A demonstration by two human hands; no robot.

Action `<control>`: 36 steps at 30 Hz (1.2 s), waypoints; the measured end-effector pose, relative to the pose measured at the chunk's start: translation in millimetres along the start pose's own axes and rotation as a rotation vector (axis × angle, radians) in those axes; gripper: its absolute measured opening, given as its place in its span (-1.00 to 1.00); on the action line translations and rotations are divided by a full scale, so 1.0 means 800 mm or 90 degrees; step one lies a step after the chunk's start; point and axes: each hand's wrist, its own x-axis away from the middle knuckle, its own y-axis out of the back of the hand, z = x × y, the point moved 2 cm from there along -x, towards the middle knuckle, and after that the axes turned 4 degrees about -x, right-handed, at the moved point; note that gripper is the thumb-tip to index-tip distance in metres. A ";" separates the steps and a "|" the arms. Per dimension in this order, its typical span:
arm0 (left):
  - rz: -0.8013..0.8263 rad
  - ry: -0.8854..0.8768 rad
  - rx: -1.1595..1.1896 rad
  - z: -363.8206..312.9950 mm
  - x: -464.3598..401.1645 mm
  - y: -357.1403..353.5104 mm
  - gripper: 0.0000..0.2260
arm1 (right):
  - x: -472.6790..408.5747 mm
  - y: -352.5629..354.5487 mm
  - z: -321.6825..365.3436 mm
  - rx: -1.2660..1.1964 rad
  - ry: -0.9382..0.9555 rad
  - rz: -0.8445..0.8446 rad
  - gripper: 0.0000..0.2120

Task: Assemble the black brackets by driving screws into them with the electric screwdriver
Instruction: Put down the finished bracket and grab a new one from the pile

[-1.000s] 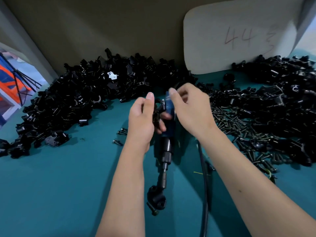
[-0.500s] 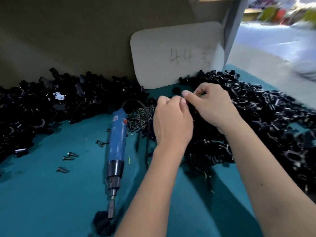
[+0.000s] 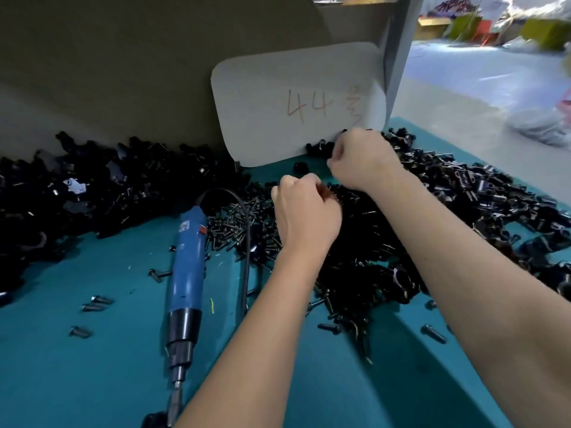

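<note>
On teal table: both hands over the parts heaps at right, electric screwdriver (image 3: pixel 188 267) lying unattended at left
Left hand: left hand (image 3: pixel 304 213) fingers curled under, knuckles up, over the boundary between loose screws (image 3: pixel 234 227) and the bracket heap; whatever it may pinch is hidden, cannot tell if it holds anything
Right hand: right hand (image 3: pixel 364 160) fingers curled, reaching into the right pile of black brackets (image 3: pixel 463 193) near the white card (image 3: pixel 296 103); contents of the grip hidden, cannot tell
Screwdriver: blue body flat on table (image 3: pixel 92 366), bit pointing toward the viewer, tip at a dark part at bottom edge; cable (image 3: pixel 245 230) loops back through the screws; neither hand touching it
Brackets: second big heap at left (image 3: pixel 92 193) along the back wall; a few stray screws (image 3: pixel 95 302) on bare table
Step (judged): picking parts for a fresh assembly, bracket and screw, not driving
Next move needs: get one bracket clear of the tangle, seat a screw in its hole, then free a hand to take up the screwdriver at left
Risk: brackets interlock, more than one may lift together
</note>
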 end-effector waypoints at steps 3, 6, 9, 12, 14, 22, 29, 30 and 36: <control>-0.006 0.042 -0.068 0.027 -0.016 0.009 -0.80 | -0.032 -0.038 0.032 0.077 0.037 0.106 -0.71; 0.003 0.081 -0.074 0.046 -0.031 0.013 -0.81 | -0.058 -0.071 0.044 0.215 0.092 0.232 -0.54; 0.030 0.099 -0.072 0.054 -0.042 0.014 -0.83 | -0.075 -0.097 0.044 0.261 0.112 0.326 -0.56; 0.047 0.105 -0.061 0.057 -0.048 0.014 -0.81 | -0.081 -0.107 0.046 0.283 0.142 0.259 -0.74; 0.052 0.099 -0.054 0.057 -0.050 0.016 -0.81 | -0.082 -0.105 0.048 0.277 0.150 0.208 -0.85; -0.096 0.026 -0.064 0.080 -0.072 0.091 -0.86 | -0.079 -0.075 0.099 0.036 0.106 0.043 -0.73; -0.110 0.289 -0.286 0.230 -0.046 0.190 -0.54 | 0.025 -0.102 0.188 -0.402 0.182 0.138 -0.74; -0.066 0.282 -0.314 0.242 -0.040 0.193 -0.49 | 0.039 -0.109 0.198 -0.447 0.187 0.141 -0.75; -0.083 0.140 -0.356 0.263 -0.026 0.203 -0.72 | 0.092 -0.144 0.224 -0.644 0.154 0.080 -0.85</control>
